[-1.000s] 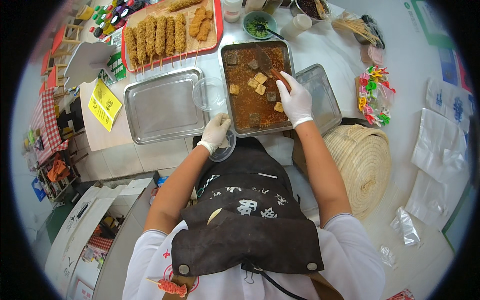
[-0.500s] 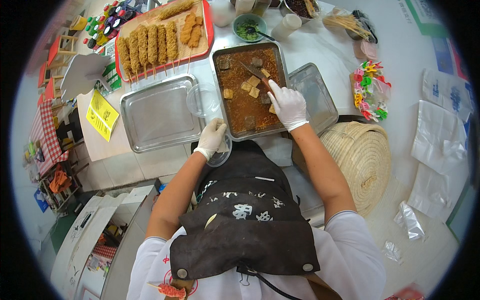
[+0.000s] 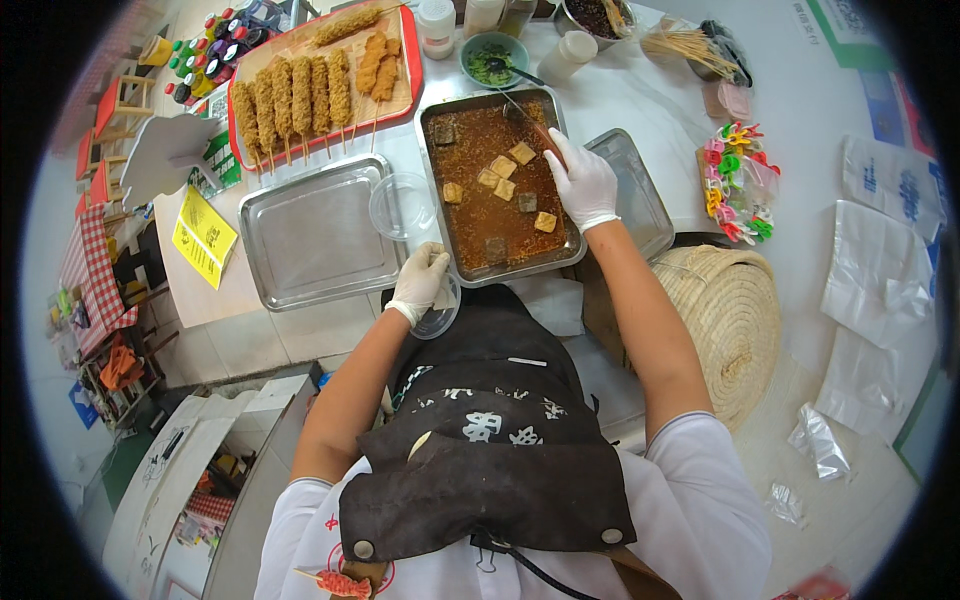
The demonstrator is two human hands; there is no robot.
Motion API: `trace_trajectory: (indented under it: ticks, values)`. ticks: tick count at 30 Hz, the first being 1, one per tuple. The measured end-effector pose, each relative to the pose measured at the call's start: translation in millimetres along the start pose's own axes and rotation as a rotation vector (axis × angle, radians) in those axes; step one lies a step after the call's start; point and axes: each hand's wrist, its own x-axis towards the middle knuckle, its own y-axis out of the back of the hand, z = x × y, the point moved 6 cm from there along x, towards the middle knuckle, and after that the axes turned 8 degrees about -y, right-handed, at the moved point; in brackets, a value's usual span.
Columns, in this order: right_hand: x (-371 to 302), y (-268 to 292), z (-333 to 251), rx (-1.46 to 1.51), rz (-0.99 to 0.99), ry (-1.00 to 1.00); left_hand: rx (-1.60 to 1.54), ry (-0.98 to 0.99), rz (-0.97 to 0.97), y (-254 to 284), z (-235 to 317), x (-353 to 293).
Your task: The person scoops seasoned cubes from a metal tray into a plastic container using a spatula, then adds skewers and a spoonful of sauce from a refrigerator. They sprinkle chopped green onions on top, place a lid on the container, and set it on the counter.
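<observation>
My gloved right hand (image 3: 583,187) is closed round the brown handle of a metal-ended utensil (image 3: 546,137), held over the right side of a metal tray (image 3: 438,205). The utensil's thin metal end points up and left at the tray's far edge; its tip shape is unclear. In the tray, brown sauce surrounds several golden tofu cubes (image 3: 502,167) and a few dark ones (image 3: 527,203). At the tray's lower left, my gloved left hand (image 3: 422,282) pinches a clear plastic bowl (image 3: 437,318). Just beyond it lies a clear round plastic lid or bowl (image 3: 400,208).
A bare metal tray (image 3: 318,283) sits left, below a red-rimmed board (image 3: 418,70) of breaded skewers (image 3: 302,95). Behind are a teal bowl of chopped greens (image 3: 490,62) and a white-capped jar (image 3: 570,55). At right stand another metal tray (image 3: 640,195), colourful clips (image 3: 738,180) and a coiled straw roll (image 3: 730,320).
My right hand has moved up and slightly right, lifting the utensil from among the cubes toward the tray's far edge. Some cubes now lie farther apart. My left hand keeps the bowl nearly in place.
</observation>
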Motion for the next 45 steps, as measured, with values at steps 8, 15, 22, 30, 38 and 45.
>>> trace_trajectory:
  ticks: [8, 15, 22, 30, 38, 45]
  values:
    - [21.5, 4.4, 8.8, 0.112, -0.381, -0.211, -0.007, -0.041, 0.015, -0.1, 9.2, -2.6]
    - [15.2, 23.2, 9.3, 0.235, -0.327, -0.337, -0.007, 0.013, -0.001, -0.3, 12.5, -4.6]
    - [-41.4, 42.3, 43.9, 0.53, -0.14, -0.593, -0.034, -0.021, 0.039, -1.7, 10.5, -3.4]
    - [-66.1, -1.7, 58.1, 0.843, -0.02, -0.673, -0.042, 0.024, 0.001, -1.9, 11.2, -4.8]
    - [-54.9, -9.8, 41.8, 1.037, -0.19, -0.777, 0.015, -0.017, 0.03, 0.1, 15.6, -7.2]
    - [-31.0, -5.0, -3.3, 0.789, -0.235, -0.537, -0.019, 0.004, 0.02, -0.3, 17.6, -8.7]
